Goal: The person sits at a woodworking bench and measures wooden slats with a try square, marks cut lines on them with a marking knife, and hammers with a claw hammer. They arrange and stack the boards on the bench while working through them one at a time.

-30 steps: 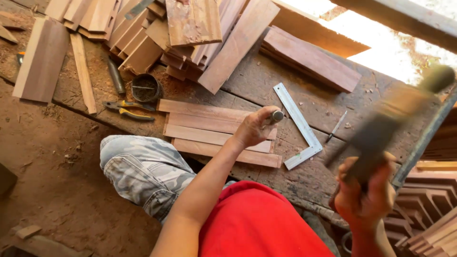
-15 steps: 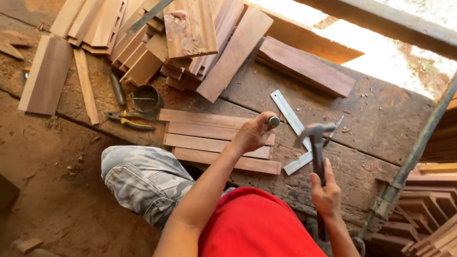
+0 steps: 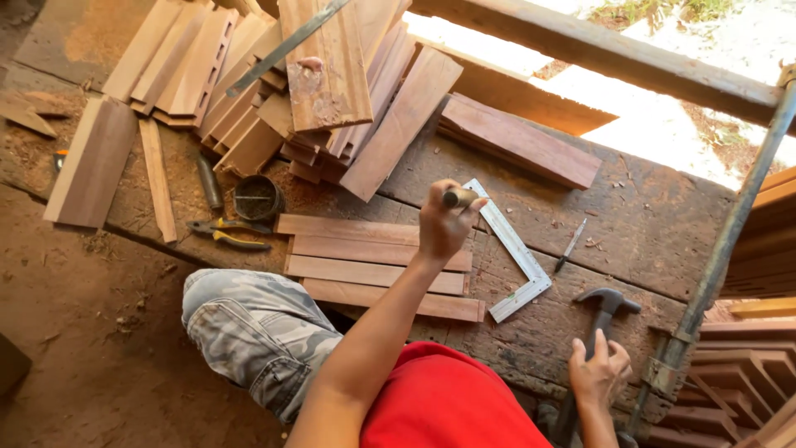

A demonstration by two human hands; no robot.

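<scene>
My right hand [image 3: 599, 369] sits nearest me, fingers clenched round the dark handle of a steel claw hammer [image 3: 599, 336], head low over the counter [image 3: 647, 224]. My left hand [image 3: 444, 224] is fisted on a short dark-handled chisel-like tool [image 3: 458, 197], held over the row of four flat reddish-brown wooden slats [image 3: 373, 265]; its tip is hidden by my fist. To strike well, I judge: tool upright, wrist braced on the slat, blows short and square. Just beside the slats lies a silvery metal try square [image 3: 514, 249]. Farther left are yellow-handled pliers [image 3: 228, 236] and a small round dark tin [image 3: 255, 197]. Beyond lies a rough heap of sawn planks [image 3: 332, 75], sawdust-strewn.
</scene>
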